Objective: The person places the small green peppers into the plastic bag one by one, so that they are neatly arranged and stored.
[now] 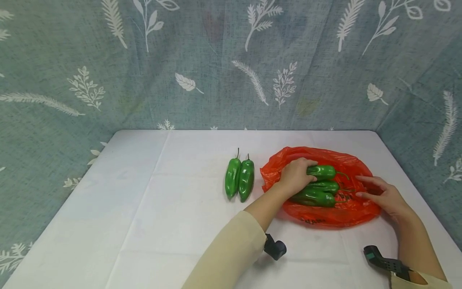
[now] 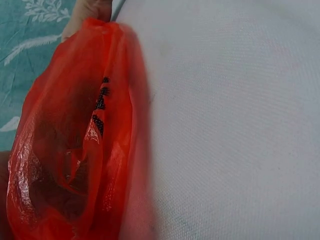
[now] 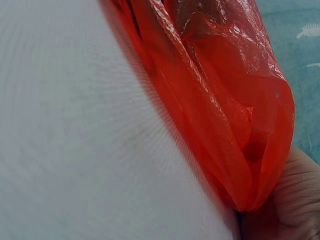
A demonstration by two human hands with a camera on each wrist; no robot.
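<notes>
A red plastic bag [image 1: 346, 218] lies spread on the table's right side, with several green chili peppers [image 1: 314, 198] on it, stems pointing right. My left hand [image 1: 297, 174] reaches over the bag's left part and grips the blunt end of the farthest pepper [image 1: 325, 172] between fingers and thumb. At the bag's right edge, my right hand [image 1: 386, 196] touches the plastic, thumb and fingers apart near the stems. In the left wrist view the bag [image 2: 115, 150] hides most of the hand. Part of my right hand [image 3: 300, 195] shows beside the bag in the right wrist view.
Two more green peppers [image 1: 240, 178] lie side by side left of the bag, stems away from me. The white-covered table [image 1: 173, 224] extends to the left and front. Leaf-patterned cloth [image 1: 216, 100] stands behind and along both sides.
</notes>
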